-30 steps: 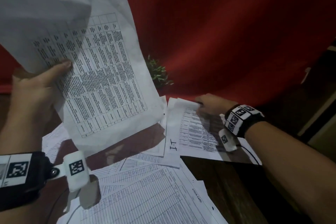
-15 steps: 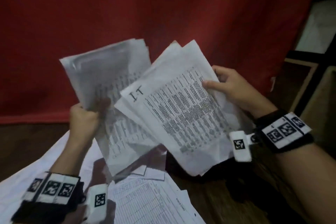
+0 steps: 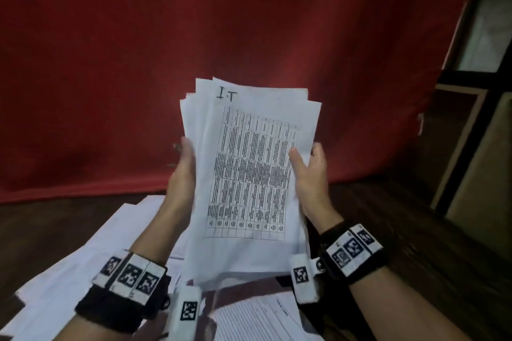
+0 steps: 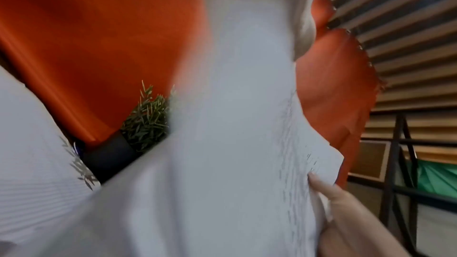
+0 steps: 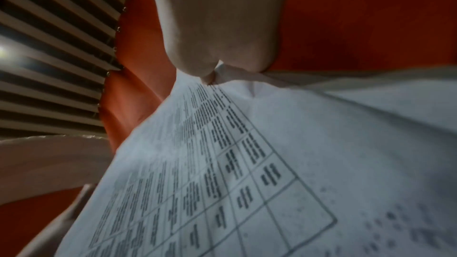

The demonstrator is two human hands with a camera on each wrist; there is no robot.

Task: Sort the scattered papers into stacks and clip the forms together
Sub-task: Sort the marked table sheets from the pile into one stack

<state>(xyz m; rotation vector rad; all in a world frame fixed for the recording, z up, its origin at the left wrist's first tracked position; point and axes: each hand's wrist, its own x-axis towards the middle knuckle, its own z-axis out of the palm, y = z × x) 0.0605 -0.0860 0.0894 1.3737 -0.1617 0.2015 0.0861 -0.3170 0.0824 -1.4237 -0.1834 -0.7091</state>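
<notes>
I hold a stack of white table-printed papers (image 3: pixel 249 174) upright in front of me, the top sheet marked "I.T". My left hand (image 3: pixel 184 166) grips the stack's left edge, fingers hidden behind the sheets. My right hand (image 3: pixel 307 171) grips the right edge, its thumb lying on the printed face. In the right wrist view the thumb presses on the printed sheet (image 5: pixel 222 163). The left wrist view shows the blurred stack (image 4: pixel 222 124) and the other hand's finger at its far edge. More scattered forms (image 3: pixel 83 252) lie on the dark wooden table (image 3: pixel 401 216) below.
A red cloth backdrop (image 3: pixel 249 22) hangs behind the table. A small green plant (image 4: pixel 148 120) in a dark pot stands behind the papers. A ruled stock-card form (image 3: pixel 257 321) lies near the table's front. Wooden frames (image 3: pixel 471 147) stand at the right.
My right hand lifted the "I.T" sheets off the table and brought them onto the sheets in my left hand. Both hands now hold one upright stack.
</notes>
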